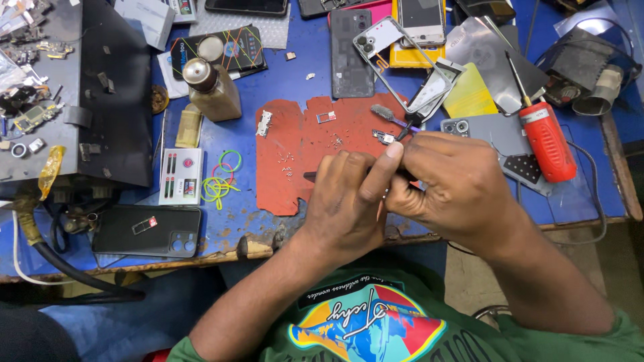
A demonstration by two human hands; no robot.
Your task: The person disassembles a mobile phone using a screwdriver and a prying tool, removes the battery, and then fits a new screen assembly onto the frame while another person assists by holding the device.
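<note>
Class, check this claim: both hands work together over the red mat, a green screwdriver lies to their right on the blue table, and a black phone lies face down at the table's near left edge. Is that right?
Not quite. The head view shows the screwdriver has a red handle, not green. The rest holds: left hand and right hand meet over the red mat, and the black phone lies at the blue table's near left edge.

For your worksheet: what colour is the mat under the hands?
Reddish-brown mat, on a blue table; head view.

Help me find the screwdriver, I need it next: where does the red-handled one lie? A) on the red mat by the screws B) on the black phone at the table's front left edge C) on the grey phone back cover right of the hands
C: the red-handled screwdriver lies across the grey phone back cover, right of the right hand.
</note>
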